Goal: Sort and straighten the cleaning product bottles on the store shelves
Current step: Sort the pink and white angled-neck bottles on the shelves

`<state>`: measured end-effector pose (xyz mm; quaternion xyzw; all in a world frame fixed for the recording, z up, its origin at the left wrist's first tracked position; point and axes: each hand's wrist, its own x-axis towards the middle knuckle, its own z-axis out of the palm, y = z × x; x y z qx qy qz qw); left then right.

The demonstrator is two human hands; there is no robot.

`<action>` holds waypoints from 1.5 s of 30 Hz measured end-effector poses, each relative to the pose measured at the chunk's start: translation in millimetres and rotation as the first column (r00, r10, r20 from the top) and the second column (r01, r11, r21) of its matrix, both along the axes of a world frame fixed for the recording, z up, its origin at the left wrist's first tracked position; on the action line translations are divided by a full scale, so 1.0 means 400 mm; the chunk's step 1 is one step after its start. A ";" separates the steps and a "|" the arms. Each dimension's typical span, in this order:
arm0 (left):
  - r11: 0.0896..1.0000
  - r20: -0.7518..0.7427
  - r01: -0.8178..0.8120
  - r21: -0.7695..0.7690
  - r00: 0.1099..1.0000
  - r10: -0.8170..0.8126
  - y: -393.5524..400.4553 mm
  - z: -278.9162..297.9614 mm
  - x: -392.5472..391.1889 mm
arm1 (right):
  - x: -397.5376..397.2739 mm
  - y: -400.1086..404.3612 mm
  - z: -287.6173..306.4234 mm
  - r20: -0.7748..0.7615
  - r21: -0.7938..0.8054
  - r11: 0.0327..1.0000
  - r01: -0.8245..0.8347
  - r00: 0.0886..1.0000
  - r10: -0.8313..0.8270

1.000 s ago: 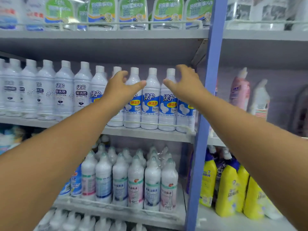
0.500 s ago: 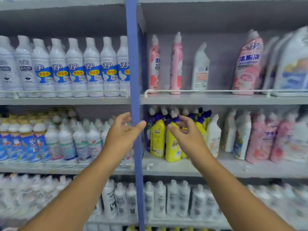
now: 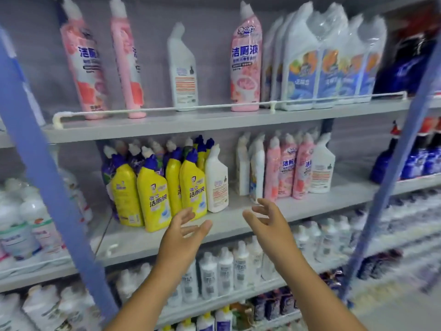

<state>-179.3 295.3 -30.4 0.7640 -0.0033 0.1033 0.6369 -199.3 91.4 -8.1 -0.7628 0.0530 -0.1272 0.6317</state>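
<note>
We hold nothing at this moment: our left hand and right hand are both spread, fingers loosely curled, palms turned toward each other, neither touching any product. Directly beyond the left fingertips stands the yellow bottle group, packed unevenly on the middle shelf, with a lone white bottle against its right side. Beyond the right hand stands a mixed cluster of pink bottles and white ones. Between the two clusters the shelf is bare. We judge these bottles to be rigid plastic, liquid-filled and therefore fairly heavy, with glossy labels that may slip. Take hold around the broad lower body, not the narrow angled neck, and slide each bottle rather than lift it. Above the hands, the upper shelf carries leaning pink bottles behind a wire rail.
</note>
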 end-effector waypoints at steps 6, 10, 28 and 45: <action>0.999 0.069 -0.023 -0.032 0.997 0.025 -0.106 -0.048 0.191 | 0.165 -0.119 -0.060 -0.049 -0.057 0.997 0.050 0.997 -0.053; 0.995 0.084 -0.030 -0.099 0.996 0.038 -0.157 -0.096 0.328 | 0.296 -0.170 -0.081 -0.076 -0.082 0.994 0.078 0.993 -0.085; 0.927 0.104 -0.367 0.076 0.928 0.358 -0.265 -0.203 0.478 | 0.564 -0.251 -0.192 0.093 -0.120 0.984 0.129 0.989 -0.118; 0.778 0.117 -0.617 0.114 0.786 0.606 -0.342 -0.191 0.622 | 0.733 -0.188 -0.183 0.041 -0.251 0.962 -0.109 0.992 0.123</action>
